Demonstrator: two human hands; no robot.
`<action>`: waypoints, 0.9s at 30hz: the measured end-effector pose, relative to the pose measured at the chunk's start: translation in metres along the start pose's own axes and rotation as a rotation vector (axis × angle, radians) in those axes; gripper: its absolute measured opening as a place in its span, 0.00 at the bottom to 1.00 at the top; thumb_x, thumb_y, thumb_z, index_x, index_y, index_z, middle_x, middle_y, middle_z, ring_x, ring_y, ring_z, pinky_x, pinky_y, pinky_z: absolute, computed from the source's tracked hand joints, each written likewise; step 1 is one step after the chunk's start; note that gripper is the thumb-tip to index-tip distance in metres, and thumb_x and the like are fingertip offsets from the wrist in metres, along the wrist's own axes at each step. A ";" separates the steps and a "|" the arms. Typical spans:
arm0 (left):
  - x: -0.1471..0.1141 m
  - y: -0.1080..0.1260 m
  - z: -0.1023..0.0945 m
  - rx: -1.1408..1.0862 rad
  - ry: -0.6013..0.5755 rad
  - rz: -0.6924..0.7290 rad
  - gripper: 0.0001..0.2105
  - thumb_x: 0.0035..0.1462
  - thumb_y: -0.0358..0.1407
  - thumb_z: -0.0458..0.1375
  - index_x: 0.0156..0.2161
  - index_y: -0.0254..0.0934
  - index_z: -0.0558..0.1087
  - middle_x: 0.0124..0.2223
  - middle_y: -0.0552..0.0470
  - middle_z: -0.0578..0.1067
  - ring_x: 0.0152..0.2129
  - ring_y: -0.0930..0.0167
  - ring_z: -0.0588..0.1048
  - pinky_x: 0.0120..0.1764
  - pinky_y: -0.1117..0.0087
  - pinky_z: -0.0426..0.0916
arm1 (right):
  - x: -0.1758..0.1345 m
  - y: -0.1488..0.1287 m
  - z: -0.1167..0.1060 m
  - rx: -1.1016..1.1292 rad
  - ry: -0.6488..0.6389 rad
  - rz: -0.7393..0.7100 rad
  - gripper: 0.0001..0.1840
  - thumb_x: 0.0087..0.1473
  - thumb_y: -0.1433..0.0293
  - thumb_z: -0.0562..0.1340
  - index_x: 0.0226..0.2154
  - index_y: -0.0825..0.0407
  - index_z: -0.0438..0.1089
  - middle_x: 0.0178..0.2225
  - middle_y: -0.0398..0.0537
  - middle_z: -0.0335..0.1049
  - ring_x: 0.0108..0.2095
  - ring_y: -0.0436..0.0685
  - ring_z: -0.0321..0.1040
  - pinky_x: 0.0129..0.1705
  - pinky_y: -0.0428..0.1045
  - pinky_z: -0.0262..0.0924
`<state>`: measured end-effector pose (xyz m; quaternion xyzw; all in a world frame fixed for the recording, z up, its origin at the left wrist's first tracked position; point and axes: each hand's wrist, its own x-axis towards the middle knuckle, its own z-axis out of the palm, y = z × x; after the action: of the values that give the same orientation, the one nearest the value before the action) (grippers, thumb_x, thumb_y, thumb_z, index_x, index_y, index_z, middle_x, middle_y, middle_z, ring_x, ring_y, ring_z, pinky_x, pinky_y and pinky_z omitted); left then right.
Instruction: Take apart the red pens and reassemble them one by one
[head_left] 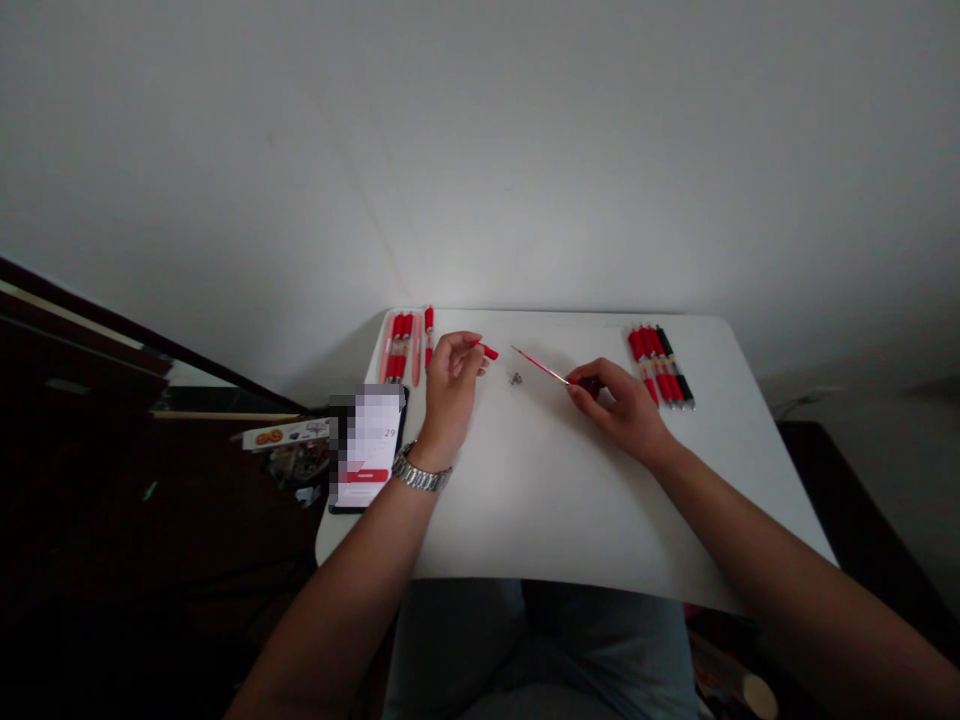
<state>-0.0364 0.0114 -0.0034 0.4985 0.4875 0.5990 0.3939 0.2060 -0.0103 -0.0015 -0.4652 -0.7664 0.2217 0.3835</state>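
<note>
Left hand (452, 382) pinches a red pen piece (488, 351), right hand (619, 408) angles a thin red refill (541, 366) its way, pens (651, 362) lying either side on the bench (525, 500)!

We are facing a plain, pale grey wall (480, 150), which is catching soft light just above a smooth white tabletop (525, 500) with rounded corners. On the left, we are glimpsing, probably, a dark reddish-brown floor (97, 470), while shadow is hiding its details.
</note>
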 end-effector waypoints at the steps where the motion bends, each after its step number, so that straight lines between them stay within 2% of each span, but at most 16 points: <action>1: 0.000 0.000 0.000 -0.005 0.001 -0.002 0.06 0.63 0.33 0.58 0.45 0.42 0.71 0.42 0.51 0.77 0.37 0.72 0.77 0.41 0.68 0.74 | 0.000 0.000 0.000 -0.002 -0.006 -0.005 0.11 0.65 0.58 0.60 0.39 0.48 0.70 0.31 0.47 0.71 0.31 0.56 0.69 0.33 0.53 0.65; 8: 0.000 0.000 0.002 -0.029 -0.024 0.010 0.07 0.63 0.34 0.59 0.46 0.42 0.70 0.43 0.50 0.77 0.39 0.73 0.77 0.43 0.69 0.74 | 0.000 0.001 0.000 -0.003 -0.037 -0.036 0.09 0.64 0.61 0.60 0.40 0.49 0.71 0.31 0.47 0.70 0.31 0.56 0.68 0.33 0.52 0.65; 16: -0.002 0.000 0.001 0.065 -0.051 0.064 0.07 0.66 0.37 0.57 0.48 0.43 0.69 0.44 0.50 0.77 0.39 0.72 0.77 0.43 0.69 0.74 | 0.001 0.001 0.001 -0.013 -0.040 -0.045 0.10 0.63 0.60 0.61 0.39 0.48 0.72 0.31 0.47 0.70 0.31 0.55 0.68 0.33 0.52 0.65; 27: -0.003 0.003 0.003 0.007 -0.123 0.087 0.08 0.65 0.37 0.60 0.48 0.42 0.70 0.45 0.49 0.76 0.39 0.73 0.77 0.44 0.68 0.74 | 0.001 -0.001 0.001 -0.010 -0.035 -0.057 0.07 0.63 0.63 0.61 0.39 0.49 0.71 0.31 0.47 0.70 0.31 0.56 0.68 0.33 0.52 0.65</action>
<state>-0.0327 0.0080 -0.0007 0.5563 0.4425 0.5820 0.3950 0.2044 -0.0097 -0.0012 -0.4411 -0.7871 0.2148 0.3738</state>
